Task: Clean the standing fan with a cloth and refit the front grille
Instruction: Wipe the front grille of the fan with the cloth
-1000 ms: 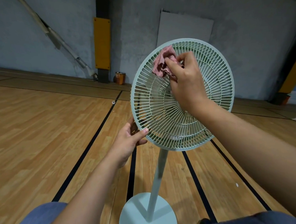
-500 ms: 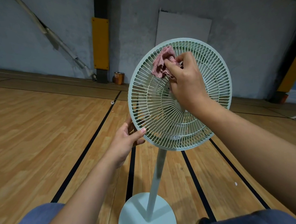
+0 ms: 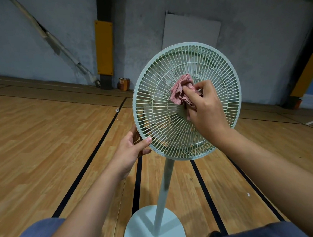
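Note:
A pale green standing fan stands in front of me, its round front grille (image 3: 157, 118) facing me on a thin pole (image 3: 165, 182) above a round base (image 3: 140, 229). My right hand (image 3: 205, 111) grips a crumpled pink cloth (image 3: 179, 91) and presses it against the grille near its centre. My left hand (image 3: 131, 149) holds the grille's lower left rim, thumb on the front and fingers behind it. The blades behind the grille are hard to make out.
Wooden sports floor with black lines (image 3: 92, 159) spreads all around. A grey wall with a yellow pad (image 3: 104, 48), a leaning pole (image 3: 55, 42), a white board (image 3: 190, 30) and a small tin (image 3: 124, 83) lie beyond. My knees in blue fabric (image 3: 34, 235) sit at the bottom edge.
My right hand has dragged the pink cloth from the grille's upper left edge down toward its centre. My left hand keeps its hold on the lower left rim.

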Motion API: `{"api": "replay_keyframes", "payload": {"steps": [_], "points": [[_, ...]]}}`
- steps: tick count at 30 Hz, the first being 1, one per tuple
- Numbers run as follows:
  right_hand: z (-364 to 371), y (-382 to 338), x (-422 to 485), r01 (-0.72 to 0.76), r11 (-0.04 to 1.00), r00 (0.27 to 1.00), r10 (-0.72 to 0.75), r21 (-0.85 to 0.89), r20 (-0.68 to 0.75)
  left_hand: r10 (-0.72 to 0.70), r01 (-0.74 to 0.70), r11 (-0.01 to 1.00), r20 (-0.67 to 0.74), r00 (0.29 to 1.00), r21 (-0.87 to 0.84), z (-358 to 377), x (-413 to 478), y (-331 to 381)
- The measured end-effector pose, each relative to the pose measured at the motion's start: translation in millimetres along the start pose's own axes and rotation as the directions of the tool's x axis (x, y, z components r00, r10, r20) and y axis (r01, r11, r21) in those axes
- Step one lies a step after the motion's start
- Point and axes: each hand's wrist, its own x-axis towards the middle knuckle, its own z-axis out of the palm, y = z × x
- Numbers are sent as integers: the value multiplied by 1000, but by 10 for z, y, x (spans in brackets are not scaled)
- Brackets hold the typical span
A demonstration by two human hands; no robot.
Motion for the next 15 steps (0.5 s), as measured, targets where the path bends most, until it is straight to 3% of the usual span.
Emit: {"api": "replay_keyframes", "payload": {"steps": [15], "points": [[8,0,1047,-55,996,987,45,-66,-151,-23,23,999,-5,1000,-40,-25,1,-2]]}}
